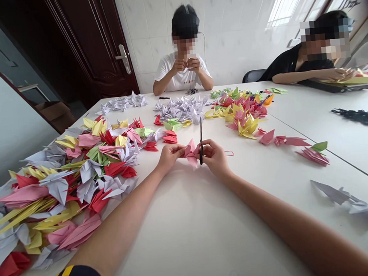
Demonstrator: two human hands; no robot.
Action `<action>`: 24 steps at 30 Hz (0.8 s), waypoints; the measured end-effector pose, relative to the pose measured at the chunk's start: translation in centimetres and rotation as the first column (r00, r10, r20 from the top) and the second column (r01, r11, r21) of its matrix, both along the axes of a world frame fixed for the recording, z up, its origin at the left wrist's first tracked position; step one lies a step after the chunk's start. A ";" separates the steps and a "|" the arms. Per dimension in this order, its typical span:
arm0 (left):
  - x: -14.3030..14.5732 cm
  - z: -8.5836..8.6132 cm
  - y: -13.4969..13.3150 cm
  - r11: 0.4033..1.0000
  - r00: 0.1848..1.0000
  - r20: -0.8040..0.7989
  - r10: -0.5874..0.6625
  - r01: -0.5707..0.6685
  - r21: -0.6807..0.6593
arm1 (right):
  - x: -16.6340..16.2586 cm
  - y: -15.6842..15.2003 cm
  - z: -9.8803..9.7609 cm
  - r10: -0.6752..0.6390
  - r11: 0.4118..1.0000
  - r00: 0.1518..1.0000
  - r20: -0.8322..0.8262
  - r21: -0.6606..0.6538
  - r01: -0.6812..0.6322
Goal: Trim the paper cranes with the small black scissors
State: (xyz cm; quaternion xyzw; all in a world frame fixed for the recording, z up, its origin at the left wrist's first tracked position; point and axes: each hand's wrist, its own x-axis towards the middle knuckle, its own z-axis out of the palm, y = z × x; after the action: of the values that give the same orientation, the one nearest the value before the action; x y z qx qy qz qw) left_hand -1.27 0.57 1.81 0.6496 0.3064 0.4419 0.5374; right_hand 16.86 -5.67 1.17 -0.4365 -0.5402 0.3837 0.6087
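Forward, left hand (170,156) pinching crane (190,153), right (215,157) holding scissors (201,141)

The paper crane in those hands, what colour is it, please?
The crane is pink, in the head view.

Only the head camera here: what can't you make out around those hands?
Head view:
Handles of the black scissors: hidden by the right hand.
Pink paper crane: partly hidden by the left hand.
What the far co-worker's fingers hold: too small.
Left crane pile: cut off by the edge.

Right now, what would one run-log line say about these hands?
left hand: holds pink origami crane | right hand: holds black scissors | nearby: heaped paper cranes
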 end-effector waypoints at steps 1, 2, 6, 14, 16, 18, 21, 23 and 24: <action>0.0 0.0 0.0 1.000 1.000 0.003 -0.004 0.004 -0.008 | 0.1 0.0 -0.1 -0.023 1.000 1.000 0.000 0.012 0.023; 0.0 0.0 0.0 1.000 1.000 0.002 -0.002 0.002 -0.012 | 0.1 0.1 -0.1 -0.048 0.999 0.999 0.004 0.024 0.048; -0.1 -0.2 -0.1 1.000 1.000 0.004 -0.024 0.024 0.002 | 0.4 0.2 -0.4 -0.129 0.989 0.990 0.051 0.079 0.125; 0.3 -0.2 -1.1 0.983 0.995 -0.093 0.034 -0.016 0.184 | 0.4 0.0 -0.5 -0.175 0.979 0.977 0.119 0.126 0.160; 0.3 -0.2 -1.2 0.970 0.992 -0.105 0.071 -0.045 0.240 | 0.3 -0.1 -0.4 -0.165 0.981 0.979 0.123 0.128 0.149; 0.4 -0.2 -1.3 0.962 0.990 -0.111 0.088 -0.056 0.266 | 0.2 -0.1 -0.4 -0.149 0.982 0.981 0.126 0.133 0.132; 0.4 -0.1 -1.4 0.962 0.990 -0.111 0.089 -0.056 0.267 | 0.1 -0.1 -0.4 -0.134 0.984 0.981 0.140 0.140 0.114; 0.4 -0.1 -1.4 0.964 0.990 -0.103 0.092 -0.063 0.260 | 0.1 -0.1 -0.5 -0.113 0.987 0.984 0.139 0.133 0.094; 0.5 -0.1 -1.4 0.965 0.990 -0.099 0.097 -0.069 0.254 | 0.1 0.0 -0.5 -0.097 0.989 0.986 0.134 0.124 0.081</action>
State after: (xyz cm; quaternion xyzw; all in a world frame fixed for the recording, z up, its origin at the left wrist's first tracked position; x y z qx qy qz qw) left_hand -0.81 -0.82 1.68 0.7221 0.3046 0.4625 0.4145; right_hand 17.00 -5.70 0.71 -0.4490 -0.5831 0.2921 0.6108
